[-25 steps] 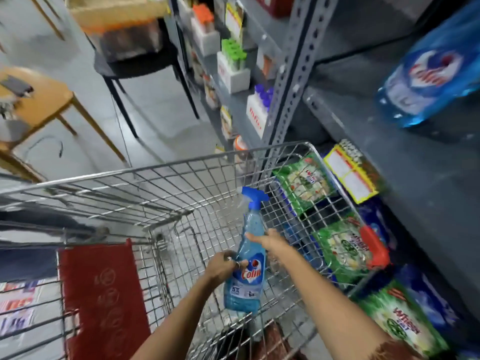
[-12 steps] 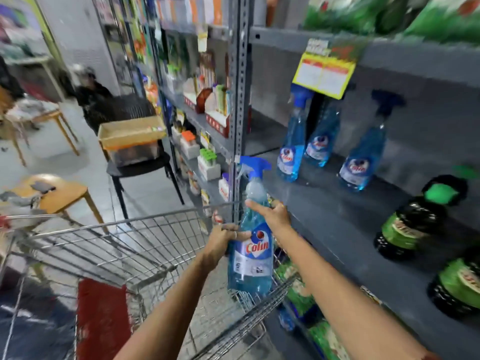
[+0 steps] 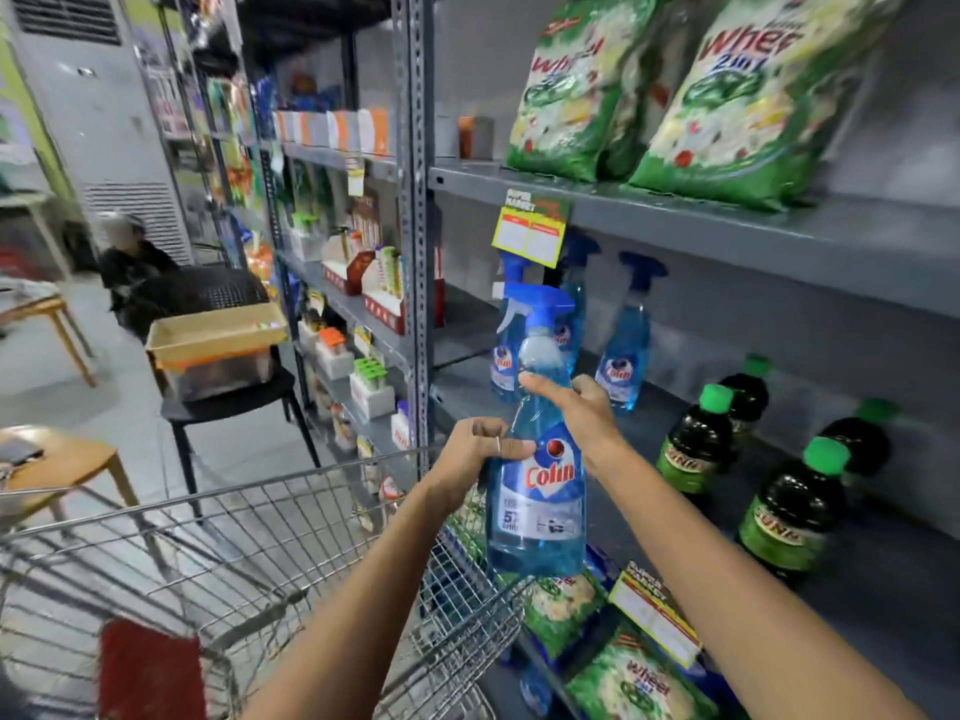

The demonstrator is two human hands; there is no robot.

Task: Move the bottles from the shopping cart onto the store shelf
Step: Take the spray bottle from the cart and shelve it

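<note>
- Grey metal store shelf (image 3: 649, 423) fills the right half of the frame; aisle floor and a chair at left.
- Spray bottle (image 3: 537, 491), blue liquid, blue trigger top, "Colin" label: held upright at centre frame, above the near corner of the shopping cart (image 3: 322, 553) and just in front of the middle shelf edge.
- My left hand (image 3: 480, 454): fingers curled closed around the bottle's left side at label height.
- My right hand (image 3: 582, 413): wrapped over the bottle's shoulder, index finger laid across its neck.
- Shelved spray bottles (image 3: 621, 350), three, same blue kind: standing upright at the back of the middle shelf, behind the one I hold.
- Dark bottles with green caps (image 3: 789, 511), several: upright on the middle shelf, right of frame.
- Green detergent bags (image 3: 727, 96): upper shelf, upper right; more of them on the lowest shelf, bottom right.
- Cart: wire basket, lower left; the visible part shows only a red panel (image 3: 150, 672).
- Tan tray (image 3: 215, 335) on a box, on the black chair, left of centre.
</note>
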